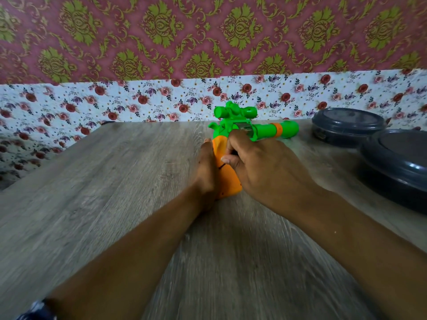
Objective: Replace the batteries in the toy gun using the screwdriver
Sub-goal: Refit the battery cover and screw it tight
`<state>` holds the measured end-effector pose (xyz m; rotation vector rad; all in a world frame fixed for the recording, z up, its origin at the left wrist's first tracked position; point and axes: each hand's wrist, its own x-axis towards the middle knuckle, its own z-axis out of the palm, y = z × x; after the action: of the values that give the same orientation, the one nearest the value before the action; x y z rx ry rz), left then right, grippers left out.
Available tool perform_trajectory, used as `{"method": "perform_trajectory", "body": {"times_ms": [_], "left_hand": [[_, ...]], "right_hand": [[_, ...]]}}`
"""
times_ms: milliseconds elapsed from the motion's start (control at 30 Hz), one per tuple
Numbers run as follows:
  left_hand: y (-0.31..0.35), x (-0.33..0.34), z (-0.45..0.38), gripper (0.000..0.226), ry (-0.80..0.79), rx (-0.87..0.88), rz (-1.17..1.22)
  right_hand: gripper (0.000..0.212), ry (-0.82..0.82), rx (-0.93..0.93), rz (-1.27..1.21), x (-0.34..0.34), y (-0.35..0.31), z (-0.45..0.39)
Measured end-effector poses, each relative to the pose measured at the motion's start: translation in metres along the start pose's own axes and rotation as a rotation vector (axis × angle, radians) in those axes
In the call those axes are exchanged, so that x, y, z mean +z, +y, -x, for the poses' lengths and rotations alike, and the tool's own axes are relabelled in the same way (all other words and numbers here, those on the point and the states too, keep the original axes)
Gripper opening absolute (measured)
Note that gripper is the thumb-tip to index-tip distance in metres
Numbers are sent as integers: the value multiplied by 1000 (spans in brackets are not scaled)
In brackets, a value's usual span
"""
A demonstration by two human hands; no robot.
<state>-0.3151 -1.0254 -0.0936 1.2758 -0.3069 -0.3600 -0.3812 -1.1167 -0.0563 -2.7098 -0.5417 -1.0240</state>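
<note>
We see a table [97,204] with a grey-brown wood-grain top, filling the lower part of the view. Behind it we see a wall [161,38] in dusky pink wallpaper with olive-gold damask motifs and leafy scrolls. Below that runs a band [138,100] of white covering printed with red, pink and purple roses, meeting the table's far edge and dropping down past its left side. We see two dark grey round containers [346,127] with lids at the table's right edge, one behind the other, the nearer one cut off by the frame. Light is soft and even, no hard shadows. Edges look blurred.
</note>
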Motion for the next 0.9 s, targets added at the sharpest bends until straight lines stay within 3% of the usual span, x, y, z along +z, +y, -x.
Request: {"method": "perform_trajectory", "body": {"times_ms": [300,367,467,567,733,900], "left_hand": [[-1,0,-2,58,43,9,26],[-1,-1,-2,60,100,12,-16],[0,-2,-2,57,130,15,-104],[-1,-1,-4,54,121,0,-72],[2,1,-2,65,91,-2,6],[5,6,2,60,-13,20,30]], "right_hand": [[44,19,43,194,0,7,1],[48,-60,49,157,-2,9,1],[28,-205,78,-61,-8,14,-1],[13,-239,67,-87,-13,11,-2],[17,-155,14,67,-12,1,0],[13,-28,-5,100,-3,-5,3]]}}
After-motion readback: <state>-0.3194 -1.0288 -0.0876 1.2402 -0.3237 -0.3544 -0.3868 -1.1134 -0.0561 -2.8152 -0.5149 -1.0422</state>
